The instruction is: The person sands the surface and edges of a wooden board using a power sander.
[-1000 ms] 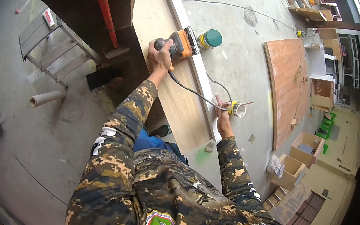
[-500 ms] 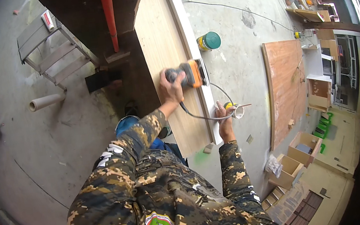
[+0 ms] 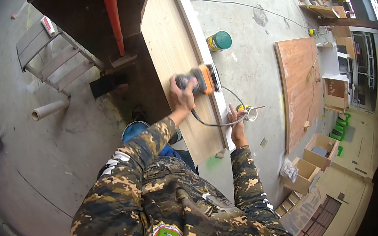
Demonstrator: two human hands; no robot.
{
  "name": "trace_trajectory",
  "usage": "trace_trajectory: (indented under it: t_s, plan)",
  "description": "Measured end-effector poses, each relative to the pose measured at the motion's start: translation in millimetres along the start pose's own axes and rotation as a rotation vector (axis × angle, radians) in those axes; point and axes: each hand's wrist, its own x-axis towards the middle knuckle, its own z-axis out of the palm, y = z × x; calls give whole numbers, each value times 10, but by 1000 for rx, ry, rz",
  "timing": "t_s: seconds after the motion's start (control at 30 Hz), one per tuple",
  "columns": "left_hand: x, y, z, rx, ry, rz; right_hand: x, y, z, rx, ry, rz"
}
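Observation:
My left hand (image 3: 183,95) is wrapped around the body of an orange and black power sander (image 3: 201,80). The sander's pad faces the white edge (image 3: 201,45) of a long pale wooden board (image 3: 172,44) and seems to press against it. From the sander a grey power cord (image 3: 214,125) loops down across the board to my right hand (image 3: 237,126). My right hand is beside the white edge with its fingers curled around the cord, one finger pointing up. Close to those fingers is a white-rimmed can (image 3: 251,115) with a thin brown stick across it; whether they touch cannot be told.
A green-lidded can (image 3: 221,40) stands on the floor beyond the board. At right lie a large plywood sheet (image 3: 302,88) and open wooden boxes (image 3: 320,151). A step stool (image 3: 60,63) and a cardboard roll (image 3: 49,110) are at left. A red pole (image 3: 113,18) rises nearby.
The sander and my left hand have shifted slightly nearer along the board's edge. My right hand stays in almost the same place with the cord.

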Motion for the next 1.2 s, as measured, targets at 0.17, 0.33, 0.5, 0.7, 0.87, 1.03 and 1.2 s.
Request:
trace_trajectory:
  t_s: [0.17,0.33,0.5,0.7,0.87,1.03,1.2]
  plan:
    - [-324,-86,-68,0,-50,-36,-84,-198,119,63,17,41]
    - [267,210,73,13,19,7,-112,-79,-109,4,21,43]
    - [1097,556,70,59,42,-11,-89,-264,103,-82,11,15]
    - [1239,522,91,-4,-4,-92,-7,-263,111,-161,51,22]
    - [609,162,-55,121,-3,-9,-55,-433,279,-13,62,61]
    - [-237,-119,-18,46,-58,-12,-25,-178,59,-22,108,8]
    - [-368,-215,-25,8,-1,0,-153,-429,215,110,97,72]
